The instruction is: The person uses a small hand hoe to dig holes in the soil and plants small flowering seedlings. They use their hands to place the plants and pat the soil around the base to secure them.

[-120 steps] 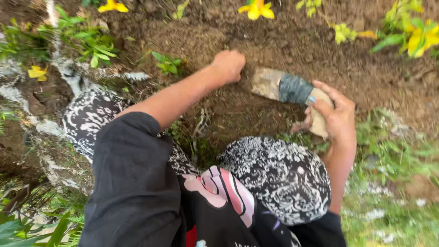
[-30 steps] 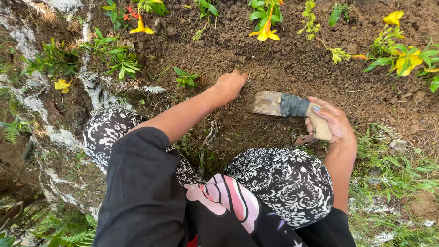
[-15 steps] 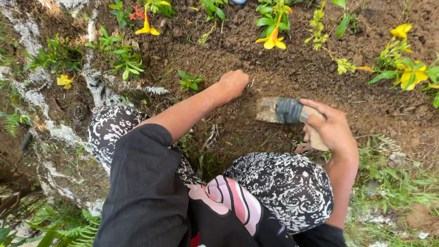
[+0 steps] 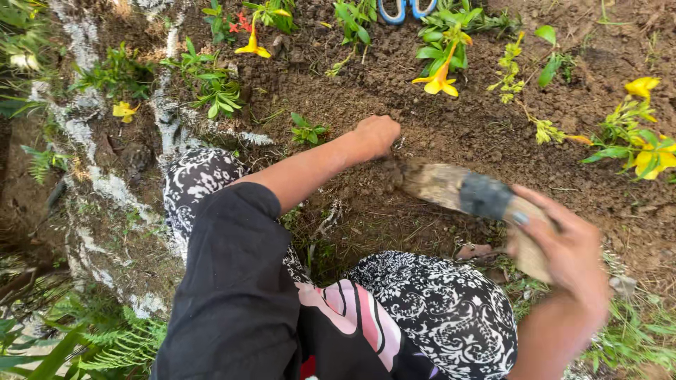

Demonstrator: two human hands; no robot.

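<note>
Item: flat, soil-caked hand trowel with wooden handle and dark band [image 4: 465, 191], gripped in the right hand [image 4: 567, 253], blade tip down on the loose brown soil bed [image 4: 451, 130].

Left hand [image 4: 377, 134]: clenched just beyond the blade tip, possibly on soil; contents unclear.

Step judged: loosening earth; next calls for a firm levering stroke.

Beyond the trowel: yellow flowers [image 4: 438, 81].

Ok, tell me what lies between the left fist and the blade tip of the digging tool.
Only bare, crumbly brown soil. In the head view the left hand, closed on the ground, sits just up-left of the digging tool, gripped by the right hand.
</note>
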